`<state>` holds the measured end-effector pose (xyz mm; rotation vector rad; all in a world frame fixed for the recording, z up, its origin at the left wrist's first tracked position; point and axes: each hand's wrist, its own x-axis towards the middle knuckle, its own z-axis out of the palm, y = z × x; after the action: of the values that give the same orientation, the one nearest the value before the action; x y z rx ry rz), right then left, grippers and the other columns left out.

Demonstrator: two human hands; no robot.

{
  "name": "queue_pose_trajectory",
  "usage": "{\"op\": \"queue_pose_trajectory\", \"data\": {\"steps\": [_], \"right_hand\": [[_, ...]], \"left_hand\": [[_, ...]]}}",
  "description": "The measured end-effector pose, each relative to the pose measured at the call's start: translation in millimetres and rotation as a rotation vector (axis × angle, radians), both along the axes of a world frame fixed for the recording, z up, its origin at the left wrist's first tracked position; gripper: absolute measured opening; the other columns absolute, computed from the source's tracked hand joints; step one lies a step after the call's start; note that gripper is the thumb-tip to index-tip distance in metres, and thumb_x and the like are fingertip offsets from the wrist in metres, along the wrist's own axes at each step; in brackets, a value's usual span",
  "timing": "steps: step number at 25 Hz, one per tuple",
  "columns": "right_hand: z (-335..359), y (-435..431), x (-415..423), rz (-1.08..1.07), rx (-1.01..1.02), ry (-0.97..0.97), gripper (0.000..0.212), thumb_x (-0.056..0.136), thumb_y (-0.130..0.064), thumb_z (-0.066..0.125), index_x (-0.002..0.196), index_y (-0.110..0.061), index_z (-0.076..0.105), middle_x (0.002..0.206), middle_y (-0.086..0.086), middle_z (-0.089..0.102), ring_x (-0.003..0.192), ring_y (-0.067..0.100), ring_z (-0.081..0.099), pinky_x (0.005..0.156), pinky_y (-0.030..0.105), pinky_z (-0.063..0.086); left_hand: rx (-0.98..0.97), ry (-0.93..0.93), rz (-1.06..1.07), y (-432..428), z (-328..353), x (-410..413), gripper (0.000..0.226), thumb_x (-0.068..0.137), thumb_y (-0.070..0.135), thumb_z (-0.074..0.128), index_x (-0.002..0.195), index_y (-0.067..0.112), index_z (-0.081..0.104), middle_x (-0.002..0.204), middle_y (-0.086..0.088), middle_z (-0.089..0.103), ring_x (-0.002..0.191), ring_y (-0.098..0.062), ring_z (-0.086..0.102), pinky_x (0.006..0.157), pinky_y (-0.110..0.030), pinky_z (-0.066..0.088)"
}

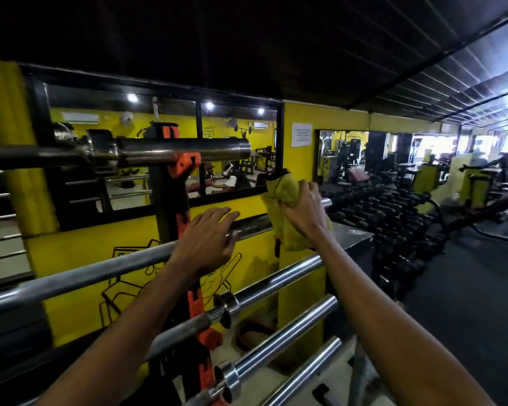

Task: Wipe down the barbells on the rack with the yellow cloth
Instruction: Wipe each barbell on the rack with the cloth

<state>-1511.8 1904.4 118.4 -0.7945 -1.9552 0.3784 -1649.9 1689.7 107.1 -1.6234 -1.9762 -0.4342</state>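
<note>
Several steel barbells lie across a black and orange rack [188, 230]. My right hand [305, 209] grips the yellow cloth [288, 200] and wraps it round the sleeve of the second barbell [100, 268] from the top, near its right end. My left hand [208, 238] rests on the same bar just left of the cloth, fingers laid over it. Another barbell [182, 149] sits above on the top hook. Lower barbells [279, 282] run beneath my forearms.
A yellow wall with a long mirror [165, 159] stands behind the rack. A dumbbell rack [393, 218] fills the right middle. Dark floor [467, 288] stretches to the right, with gym machines farther back.
</note>
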Motion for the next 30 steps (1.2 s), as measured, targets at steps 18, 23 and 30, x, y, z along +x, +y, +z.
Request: {"op": "queue_pose_trajectory", "data": {"steps": [18, 23, 30], "right_hand": [[-51.8, 106.7, -2.5, 0.102, 0.034, -0.044, 0.079, 0.079, -0.063, 0.045, 0.134, -0.007, 0.050, 0.131, 0.013, 0.058, 0.125, 0.032, 0.052, 0.109, 0.051, 0.036], [-34.1, 132.1, 2.4, -0.084, -0.235, 0.063, 0.071, 0.084, -0.062, 0.054, 0.128, -0.006, 0.050, 0.129, 0.016, 0.054, 0.124, 0.038, 0.050, 0.105, 0.054, 0.039], [-56.5, 118.7, -13.6, 0.041, 0.068, 0.042, 0.079, 0.079, -0.067, 0.042, 0.129, -0.007, 0.054, 0.124, 0.012, 0.063, 0.119, 0.031, 0.057, 0.106, 0.052, 0.041]], "left_hand": [[-0.234, -0.049, 0.261, 41.8, 8.6, -15.7, 0.062, 0.095, 0.056, 0.042, 0.150, 0.037, 0.024, 0.117, 0.003, 0.059, 0.112, -0.021, 0.049, 0.089, -0.036, 0.042], [-0.196, -0.092, 0.246, 42.8, 4.5, -20.2, 0.062, 0.094, 0.054, 0.046, 0.150, 0.037, 0.026, 0.121, 0.003, 0.059, 0.114, -0.021, 0.050, 0.093, -0.040, 0.044], [-0.182, -0.086, 0.250, 42.0, 1.4, -23.3, 0.065, 0.093, 0.056, 0.045, 0.151, 0.038, 0.023, 0.121, 0.003, 0.059, 0.115, -0.021, 0.049, 0.093, -0.040, 0.044]]}}
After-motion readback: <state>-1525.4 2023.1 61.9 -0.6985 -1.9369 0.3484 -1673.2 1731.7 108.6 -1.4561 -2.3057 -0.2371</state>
